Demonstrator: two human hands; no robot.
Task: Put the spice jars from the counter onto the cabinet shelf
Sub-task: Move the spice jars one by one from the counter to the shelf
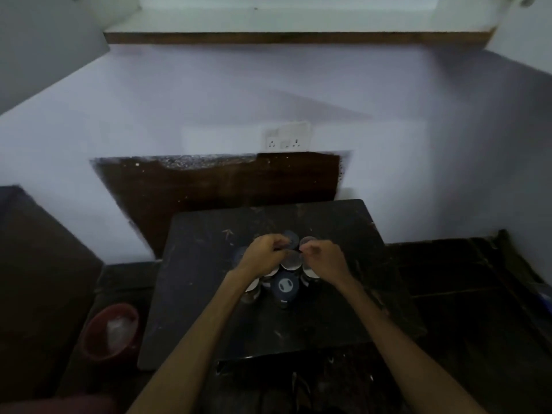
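Note:
Several spice jars stand clustered on a dark counter slab point(209, 294). Some have silver lids, such as the middle one point(291, 261), and some dark blue lids, such as the front one point(285, 286). My left hand point(264, 253) hovers over the left side of the cluster with fingers curled down onto the jar tops. My right hand point(324, 255) does the same on the right side. The picture is dim and blurred, so whether either hand grips a jar cannot be made out. The cabinet shelf point(298, 37) runs across the top of the view, far above the jars.
A red bowl point(112, 331) sits low on the left beside the slab. A white socket plate point(286, 138) is on the wall behind. Open cabinet doors flank the shelf at upper left point(44, 49) and upper right point(525, 28). Dark surfaces lie to the right.

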